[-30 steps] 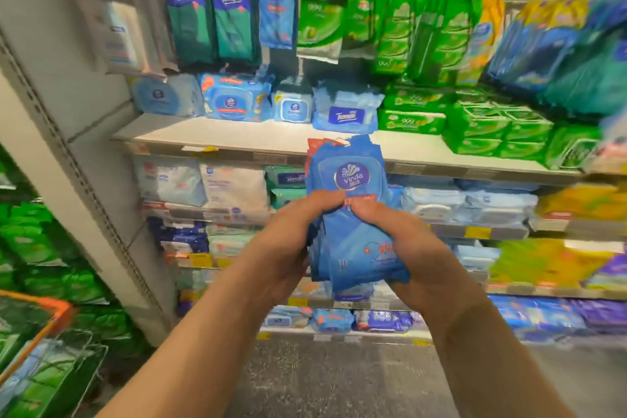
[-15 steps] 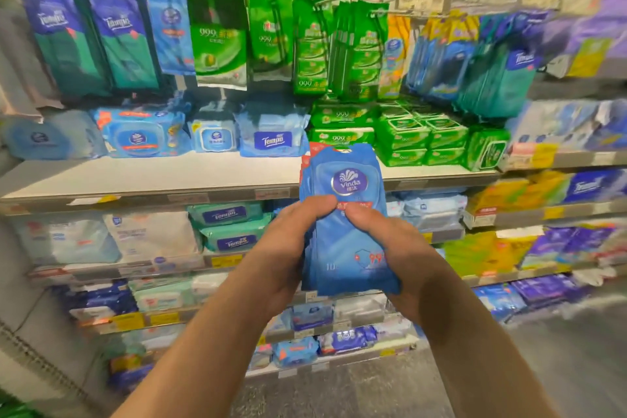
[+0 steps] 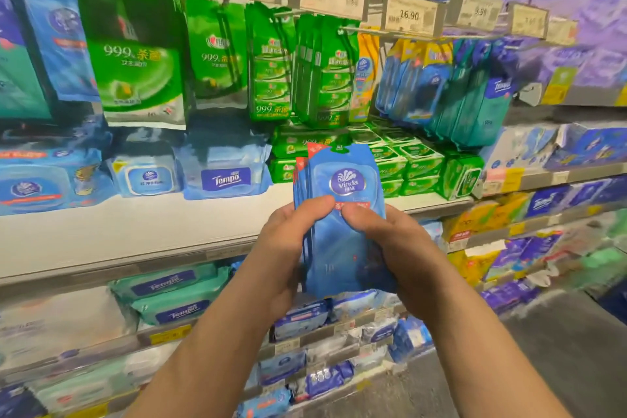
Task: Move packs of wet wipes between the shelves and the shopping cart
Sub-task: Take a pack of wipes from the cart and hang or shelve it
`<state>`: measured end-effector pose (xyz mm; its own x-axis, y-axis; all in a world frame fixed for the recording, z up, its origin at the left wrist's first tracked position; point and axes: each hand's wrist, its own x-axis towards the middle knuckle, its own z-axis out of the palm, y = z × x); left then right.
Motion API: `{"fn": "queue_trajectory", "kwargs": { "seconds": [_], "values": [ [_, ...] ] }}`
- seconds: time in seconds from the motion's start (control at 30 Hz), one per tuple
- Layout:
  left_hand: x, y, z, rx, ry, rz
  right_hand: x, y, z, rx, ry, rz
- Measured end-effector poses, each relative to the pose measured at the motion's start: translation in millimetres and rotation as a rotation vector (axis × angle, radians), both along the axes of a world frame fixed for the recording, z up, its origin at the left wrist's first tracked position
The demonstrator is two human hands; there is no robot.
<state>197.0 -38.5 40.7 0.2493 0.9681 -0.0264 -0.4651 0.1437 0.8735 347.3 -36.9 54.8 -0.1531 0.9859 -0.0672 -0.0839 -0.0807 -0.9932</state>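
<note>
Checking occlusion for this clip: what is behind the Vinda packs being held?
Behind the Vinda packs in both hands: the shelf edge and green packs. Whatever lies directly behind the packs is covered.

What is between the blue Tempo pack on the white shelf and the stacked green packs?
Nothing: in the head view the blue Tempo pack directly meets the stacked green packs.

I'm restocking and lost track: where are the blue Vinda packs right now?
In the head view, the blue Vinda packs are centre frame, held upright between the left hand and right hand, in front of the white shelf below the green hanging packs.
</note>
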Motion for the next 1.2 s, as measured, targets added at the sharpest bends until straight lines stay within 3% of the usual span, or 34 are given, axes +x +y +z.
{"fn": "queue_trajectory", "kwargs": {
  "seconds": [0.37,0.5,0.9,1.2],
  "values": [
    [7,52,-1,-0.029,0.006,0.009,1,44,5,0.153,0.114,-0.065],
    [-1,59,3,-0.008,0.014,0.112,-5,68,2,0.154,0.058,-0.07],
    [-52,39,-12,-0.124,-0.026,0.595,-62,109,-13,0.115,0.053,0.364],
    [-118,3,-40,-0.196,-0.049,0.775,-139,88,-39,0.015,0.07,0.492]
  ]
}}
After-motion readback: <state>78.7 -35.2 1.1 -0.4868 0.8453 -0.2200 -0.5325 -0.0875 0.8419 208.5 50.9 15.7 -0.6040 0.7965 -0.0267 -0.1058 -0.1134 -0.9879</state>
